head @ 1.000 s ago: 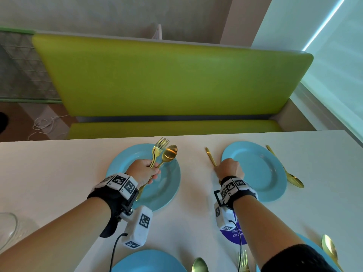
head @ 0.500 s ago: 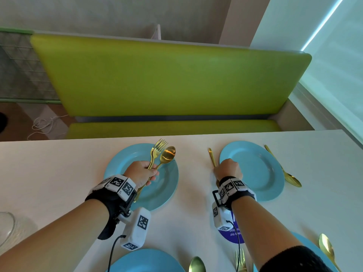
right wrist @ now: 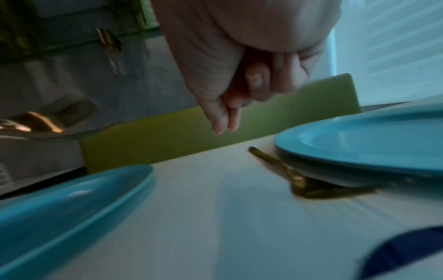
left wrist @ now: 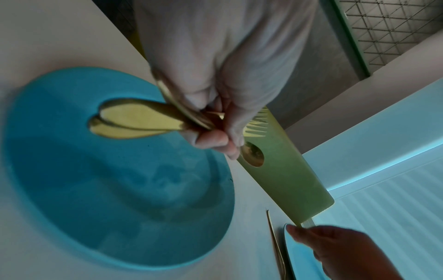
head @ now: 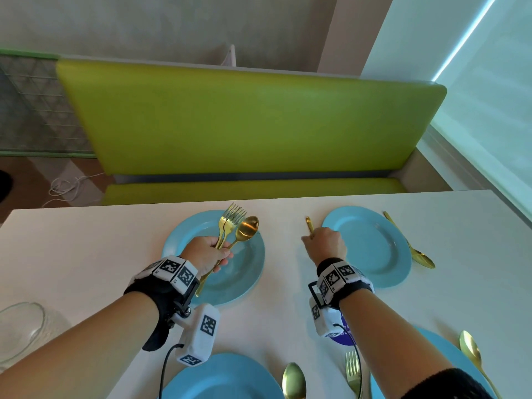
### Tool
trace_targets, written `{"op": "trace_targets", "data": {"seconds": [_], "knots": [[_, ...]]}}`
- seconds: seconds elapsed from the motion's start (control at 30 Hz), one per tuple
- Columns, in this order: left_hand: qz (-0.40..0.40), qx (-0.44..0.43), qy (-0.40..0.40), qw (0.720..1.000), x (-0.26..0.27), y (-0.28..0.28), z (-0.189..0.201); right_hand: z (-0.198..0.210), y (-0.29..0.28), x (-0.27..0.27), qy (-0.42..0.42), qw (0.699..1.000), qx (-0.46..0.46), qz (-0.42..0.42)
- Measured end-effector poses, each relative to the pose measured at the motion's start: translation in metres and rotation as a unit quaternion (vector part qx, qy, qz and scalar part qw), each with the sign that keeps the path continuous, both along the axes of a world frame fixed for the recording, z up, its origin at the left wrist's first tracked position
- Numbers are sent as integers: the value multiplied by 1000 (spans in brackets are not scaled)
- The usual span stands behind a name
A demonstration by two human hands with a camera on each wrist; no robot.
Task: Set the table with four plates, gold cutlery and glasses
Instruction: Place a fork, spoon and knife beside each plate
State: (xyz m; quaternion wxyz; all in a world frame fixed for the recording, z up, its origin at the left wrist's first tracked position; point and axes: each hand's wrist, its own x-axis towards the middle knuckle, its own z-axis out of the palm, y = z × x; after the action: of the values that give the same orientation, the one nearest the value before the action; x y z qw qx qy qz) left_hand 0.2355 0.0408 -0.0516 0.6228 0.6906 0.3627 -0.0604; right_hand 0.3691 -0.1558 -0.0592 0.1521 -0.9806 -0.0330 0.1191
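Observation:
My left hand (head: 211, 250) grips a bundle of gold cutlery above the far-left blue plate (head: 247, 272): two forks (head: 231, 218) and a spoon (head: 247, 229), heads pointing away. In the left wrist view the handles (left wrist: 134, 119) stick out under my curled fingers (left wrist: 213, 140). My right hand (head: 324, 243) hovers over a gold fork (head: 309, 224) that lies on the table just left of the far-right blue plate (head: 371, 246). The right wrist view shows this hand (right wrist: 223, 123) raised, holding nothing, with the fork (right wrist: 282, 168) flat by the plate rim (right wrist: 359, 151).
A gold spoon (head: 417, 254) lies right of the far-right plate. Two near plates (head: 224, 378) (head: 440, 349) have a spoon (head: 293, 381), a fork (head: 353, 372) and another spoon (head: 470, 349) beside them. Glassware (head: 20, 329) stands at the left edge. A green bench (head: 244, 119) runs behind the table.
My right hand has let go of the fork beside the far-right plate and lifted off it. The left hand keeps its cutlery over the far-left plate, barely moved.

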Motion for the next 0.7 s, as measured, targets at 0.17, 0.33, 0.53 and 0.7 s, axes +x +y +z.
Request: {"op": "trace_targets", "data": {"seconds": [0.17, 0.33, 0.53, 0.7], "knots": [[-28, -6, -1, 1000, -21, -1, 14, 30, 27, -52, -58, 978, 86, 183], [-77, 8, 20, 997, -56, -1, 28, 45, 54, -121, -54, 938, 68, 336], [-170, 1, 23, 985, -113, 8, 43, 57, 70, -197, -23, 921, -24, 389], [-219, -17, 26, 975, -155, 24, 52, 71, 83, -245, -29, 922, -46, 383]]}}
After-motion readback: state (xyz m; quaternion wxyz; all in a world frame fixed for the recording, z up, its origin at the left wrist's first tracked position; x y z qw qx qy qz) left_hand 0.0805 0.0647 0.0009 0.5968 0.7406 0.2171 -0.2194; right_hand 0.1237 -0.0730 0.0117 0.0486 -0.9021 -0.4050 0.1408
